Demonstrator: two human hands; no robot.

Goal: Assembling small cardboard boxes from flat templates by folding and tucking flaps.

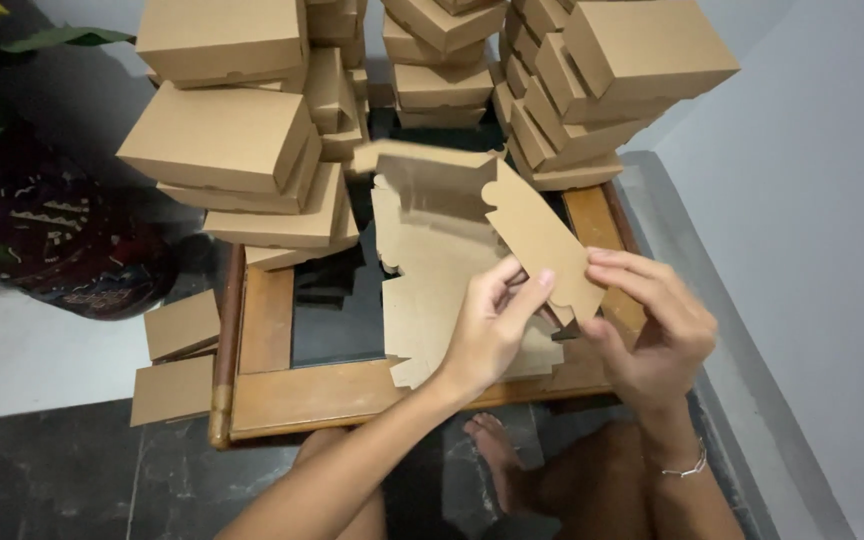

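Stacks of folded brown boxes [220, 140] fill the upper half of the frame, leaning in uneven piles at the back of a wooden table [312, 395] with a dark glass middle. At upper left sits a dark patterned vase [62, 250] with green leaves. In the centre, a flat, unfolded cardboard sheet [432, 260] stands partly raised over the table, one flap bent toward the viewer. Two loose cardboard pieces [177, 355] hang off the table's left edge. The left hand [492, 330] pinches the flap's lower edge, its grip narrow between thumb and fingers; the right hand [657, 330] holds the flap's right side with curled fingers.
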